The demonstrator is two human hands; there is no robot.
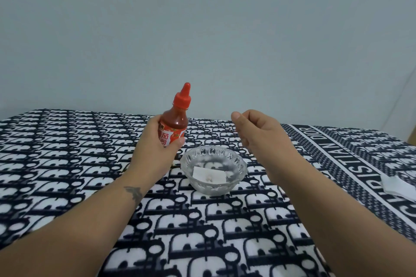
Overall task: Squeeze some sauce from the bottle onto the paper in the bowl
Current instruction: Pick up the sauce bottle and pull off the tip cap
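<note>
My left hand (155,144) grips a red sauce bottle (176,119) around its label and holds it upright, slightly tilted right, with the red pointed cap on. It is just left of and behind a clear glass bowl (238,164) that stands on the patterned cloth. A white piece of paper (209,174) lies flat in the bowl's bottom. My right hand (258,130) hovers above and right of the bowl, fingers loosely curled, thumb toward the bottle cap, holding nothing.
A black-and-white patterned blanket (67,164) covers the surface. A folded white tissue (396,184) lies at the right edge. A plain pale wall rises behind the far edge.
</note>
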